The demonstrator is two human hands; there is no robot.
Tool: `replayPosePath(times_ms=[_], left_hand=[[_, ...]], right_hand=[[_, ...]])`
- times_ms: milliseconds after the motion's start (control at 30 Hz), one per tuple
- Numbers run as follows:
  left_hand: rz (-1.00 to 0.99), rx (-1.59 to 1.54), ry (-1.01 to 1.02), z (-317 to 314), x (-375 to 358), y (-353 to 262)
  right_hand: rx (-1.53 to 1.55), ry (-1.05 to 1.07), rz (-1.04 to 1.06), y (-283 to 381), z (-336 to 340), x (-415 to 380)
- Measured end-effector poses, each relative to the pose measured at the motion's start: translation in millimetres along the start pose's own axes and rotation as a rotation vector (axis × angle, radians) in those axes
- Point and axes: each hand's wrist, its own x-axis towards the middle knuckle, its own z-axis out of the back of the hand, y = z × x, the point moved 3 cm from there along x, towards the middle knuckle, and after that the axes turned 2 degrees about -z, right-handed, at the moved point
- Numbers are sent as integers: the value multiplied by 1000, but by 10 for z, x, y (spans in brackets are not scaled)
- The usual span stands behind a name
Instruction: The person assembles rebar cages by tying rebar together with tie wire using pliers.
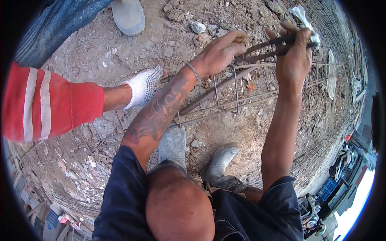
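Note:
My right hand (294, 60) grips the handles of dark long-handled pliers (261, 51), with some fingers raised. The plier jaws meet the upper edge of a rebar cage (227, 108) with thin square stirrups. My left hand (217, 55) is beside the jaws, fingers curled and pinched; what they hold is too small to tell. A thicker dark bar (209, 93) runs diagonally through the cage. Left of my tattooed forearm, a co-worker's white dotted glove (144, 86) is at the end of another bar.
The co-worker's red sleeve (56, 104) reaches in from the left; a light shoe (128, 17) stands at the top. Grey boots (219, 162) are below the cage. Rubble and stones (197, 27) cover the dirt. More mesh curves along the right, with motorbikes (309, 213) at lower right.

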Motion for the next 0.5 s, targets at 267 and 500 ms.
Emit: replayPosePath(times_ms=[267,500], left_hand=[[119,-425,-245,40,176,218],[379,-911,-521,-24,-9,550]], right_hand=[[-605,524,84,230,-801,367],[-773,727,423,-235,-1005,340]])
